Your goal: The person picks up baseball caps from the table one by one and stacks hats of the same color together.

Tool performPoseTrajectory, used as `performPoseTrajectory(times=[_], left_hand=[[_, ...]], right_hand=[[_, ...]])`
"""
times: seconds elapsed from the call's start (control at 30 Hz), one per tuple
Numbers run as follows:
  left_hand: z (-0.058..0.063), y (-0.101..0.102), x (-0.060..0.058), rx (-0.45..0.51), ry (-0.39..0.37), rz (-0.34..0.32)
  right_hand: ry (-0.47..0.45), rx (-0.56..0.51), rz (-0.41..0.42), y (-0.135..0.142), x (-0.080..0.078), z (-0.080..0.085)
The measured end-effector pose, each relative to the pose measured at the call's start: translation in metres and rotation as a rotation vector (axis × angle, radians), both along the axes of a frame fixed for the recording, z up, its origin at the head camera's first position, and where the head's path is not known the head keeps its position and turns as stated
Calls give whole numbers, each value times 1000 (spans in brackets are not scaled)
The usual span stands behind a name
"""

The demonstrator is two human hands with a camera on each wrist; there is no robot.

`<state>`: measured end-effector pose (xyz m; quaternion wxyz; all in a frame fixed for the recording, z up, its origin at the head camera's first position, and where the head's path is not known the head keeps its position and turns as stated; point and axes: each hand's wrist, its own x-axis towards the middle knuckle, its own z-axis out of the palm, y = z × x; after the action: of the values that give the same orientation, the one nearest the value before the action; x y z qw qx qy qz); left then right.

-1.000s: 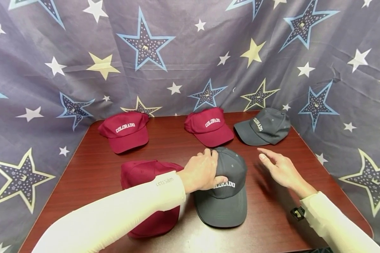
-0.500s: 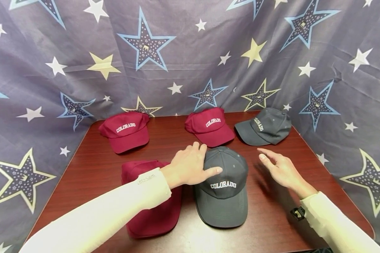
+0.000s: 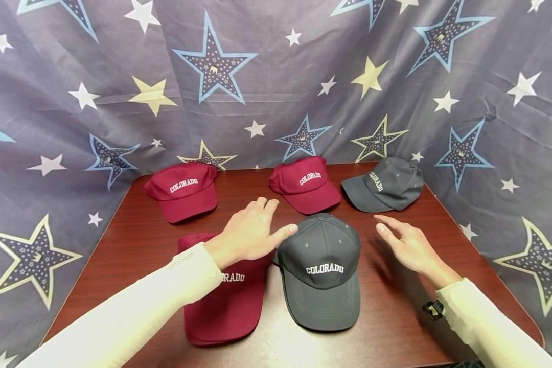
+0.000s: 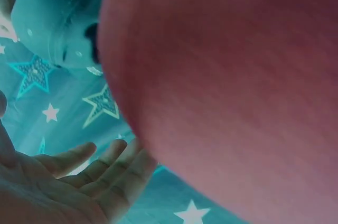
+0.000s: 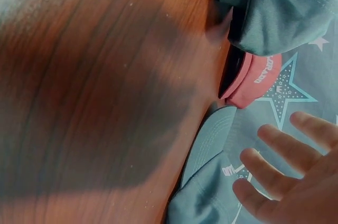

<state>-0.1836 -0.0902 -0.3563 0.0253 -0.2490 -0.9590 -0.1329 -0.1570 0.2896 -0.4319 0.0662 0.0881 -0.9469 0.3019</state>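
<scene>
My left hand (image 3: 250, 231), fingers extended, hovers over the crown of the front red cap (image 3: 225, 312) and partly hides its white lettering. Its thumb tip is close to the left side of the front grey cap (image 3: 322, 291); whether they touch, I cannot tell. That grey cap faces me, brim forward, with COLORADO readable. In the left wrist view, red cloth (image 4: 227, 92) fills much of the picture beside my loose fingers. Off to the right of the grey cap, my right hand (image 3: 407, 245) is held with fingers straight and nothing in it.
Along the back of the brown table (image 3: 119, 271) sit a red cap (image 3: 184, 189) at left, another red cap (image 3: 305, 184) near the middle and a grey cap (image 3: 384, 185) at right. A star-patterned cloth (image 3: 267, 76) hangs behind and around the table.
My left hand has let go of the front grey cap and moved left, over the front red cap. The grey cap's lettering is now uncovered. My right hand stays in place.
</scene>
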Motion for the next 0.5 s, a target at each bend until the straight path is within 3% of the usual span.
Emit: performPoseTrajectory(times=[0.5], left_hand=[[4, -38, -7, 70, 9, 52]], right_hand=[[3, 12, 6, -1, -5, 3]])
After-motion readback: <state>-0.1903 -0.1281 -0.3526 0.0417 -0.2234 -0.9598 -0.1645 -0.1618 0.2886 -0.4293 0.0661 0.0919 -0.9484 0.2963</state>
